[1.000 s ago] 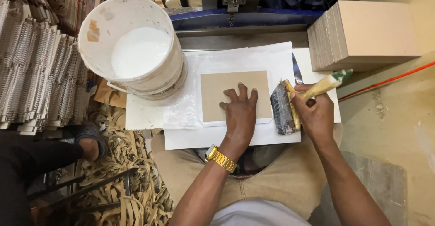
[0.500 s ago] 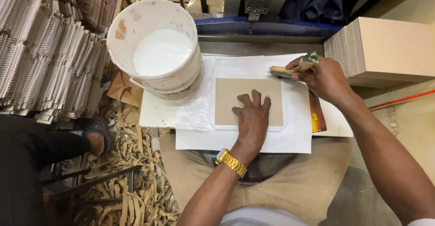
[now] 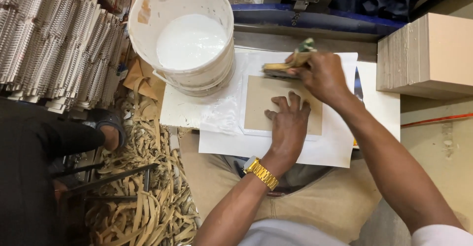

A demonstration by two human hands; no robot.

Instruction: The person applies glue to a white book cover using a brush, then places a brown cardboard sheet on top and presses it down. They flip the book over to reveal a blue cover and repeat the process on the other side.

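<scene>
While the left hand (image 3: 288,123) lies flat, fingers spread, on the card (image 3: 261,103), the right hand (image 3: 322,76) clamps a brush (image 3: 281,68) at the card's far edge, beside the bucket (image 3: 182,34).

My view is evenly lit from overhead with warm indoor light. The white liquid in the bucket (image 3: 189,41) and the white paper sheet (image 3: 340,142) come close to glare. I see only a soft shadow under the left hand (image 3: 288,125). The right hand (image 3: 320,76) and its brush (image 3: 283,68) are slightly motion-blurred. The near left corner goes dark, detail lost. Straight edges bow a little toward the frame edges.
</scene>
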